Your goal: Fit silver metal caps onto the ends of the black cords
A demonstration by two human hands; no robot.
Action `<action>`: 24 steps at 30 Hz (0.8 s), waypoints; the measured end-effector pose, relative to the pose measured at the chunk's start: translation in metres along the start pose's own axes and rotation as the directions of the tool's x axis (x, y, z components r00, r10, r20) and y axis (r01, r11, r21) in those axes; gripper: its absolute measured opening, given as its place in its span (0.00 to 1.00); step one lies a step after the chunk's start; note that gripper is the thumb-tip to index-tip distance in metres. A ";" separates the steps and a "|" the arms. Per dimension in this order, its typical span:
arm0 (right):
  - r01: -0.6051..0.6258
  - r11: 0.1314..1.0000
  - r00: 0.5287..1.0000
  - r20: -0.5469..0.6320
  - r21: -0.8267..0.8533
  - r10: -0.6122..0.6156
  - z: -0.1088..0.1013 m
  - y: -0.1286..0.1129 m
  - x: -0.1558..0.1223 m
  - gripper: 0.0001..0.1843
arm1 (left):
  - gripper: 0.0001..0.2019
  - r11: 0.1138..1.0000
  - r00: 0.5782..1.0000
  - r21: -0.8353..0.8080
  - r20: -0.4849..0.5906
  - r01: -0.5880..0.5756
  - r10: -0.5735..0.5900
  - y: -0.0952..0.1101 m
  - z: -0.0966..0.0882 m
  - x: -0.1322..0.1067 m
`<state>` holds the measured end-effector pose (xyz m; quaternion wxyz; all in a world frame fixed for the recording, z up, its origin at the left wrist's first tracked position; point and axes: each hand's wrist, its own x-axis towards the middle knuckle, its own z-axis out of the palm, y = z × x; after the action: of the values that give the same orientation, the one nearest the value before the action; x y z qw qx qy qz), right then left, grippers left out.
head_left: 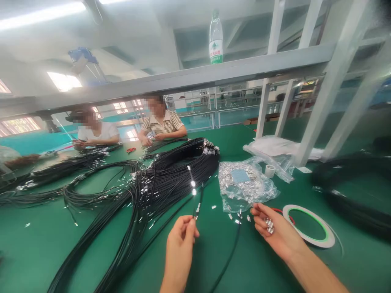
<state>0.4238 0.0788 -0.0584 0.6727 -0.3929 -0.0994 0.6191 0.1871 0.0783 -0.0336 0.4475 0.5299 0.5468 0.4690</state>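
My left hand [181, 238] pinches a thin black cable [199, 201] near its end, where small metal clips shine. My right hand [273, 232] lies palm up with the fingers half curled around a few small metal clips [269, 226]. More loose clips [236, 219] lie on the green table [45, 248] between my hands. A clear plastic bag of metal clips [244, 183] sits just beyond my right hand. A large bundle of black cables [152, 187] spreads across the table to the left.
A white tape ring [314, 240] lies right of my right hand, a small tape roll [269, 171] beyond the bag. Two people sit across the table with more cables. A green-labelled bottle [216, 36] stands on the grey overhead rail. White frame posts [324, 106] rise at right.
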 end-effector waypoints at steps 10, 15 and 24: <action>-0.026 0.993 0.999 0.029 -0.112 0.030 0.003 0.007 -0.005 0.09 | 0.17 0.994 0.994 -0.070 -0.070 -0.087 0.082 -0.002 0.001 -0.003; -0.034 0.998 0.999 -0.038 -0.053 0.032 -0.001 0.003 -0.002 0.08 | 0.15 0.915 0.962 0.377 -0.167 -0.141 0.217 -0.008 0.002 -0.002; 0.009 0.999 0.994 -0.105 -0.036 -0.013 0.009 -0.002 -0.001 0.04 | 0.02 0.646 0.856 0.601 0.488 -0.470 0.169 -0.032 0.033 -0.016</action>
<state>0.4191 0.0821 -0.0506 0.6732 -0.4363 -0.0771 0.5920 0.2153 0.0633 -0.0708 0.2185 0.8308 0.4780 0.1831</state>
